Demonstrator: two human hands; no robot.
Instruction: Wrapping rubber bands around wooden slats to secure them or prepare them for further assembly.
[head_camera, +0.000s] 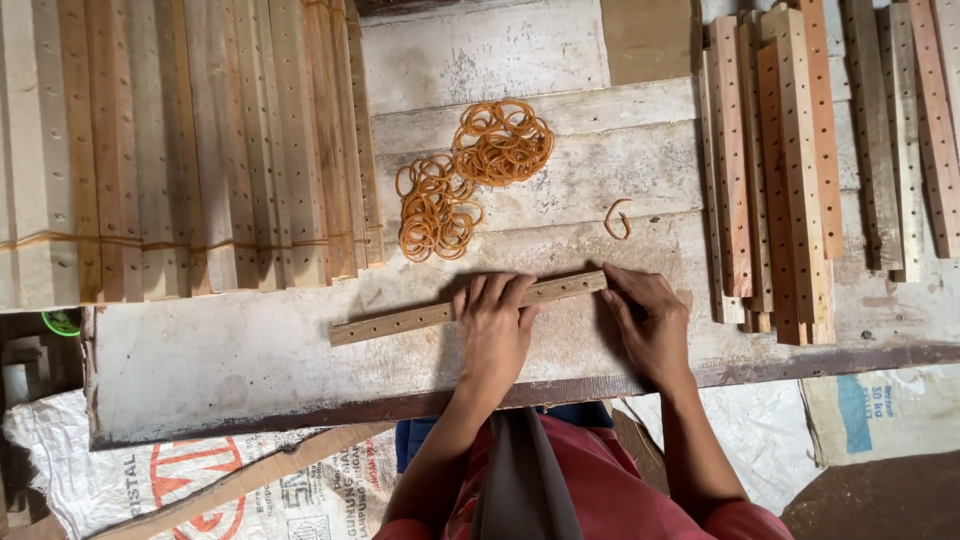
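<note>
my left hand lies flat across a long, thin wooden strip drilled with small holes, my right hand at its right end; orange rubber bands are heaped on the worn whitish wooden bench beyond.

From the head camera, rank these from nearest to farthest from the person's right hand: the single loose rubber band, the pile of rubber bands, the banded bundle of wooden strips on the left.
From the right hand:
1. Single loose rubber band, just beyond the hand.
2. Pile of rubber bands, farther up and left.
3. Banded bundle of wooden strips, far left.
</note>
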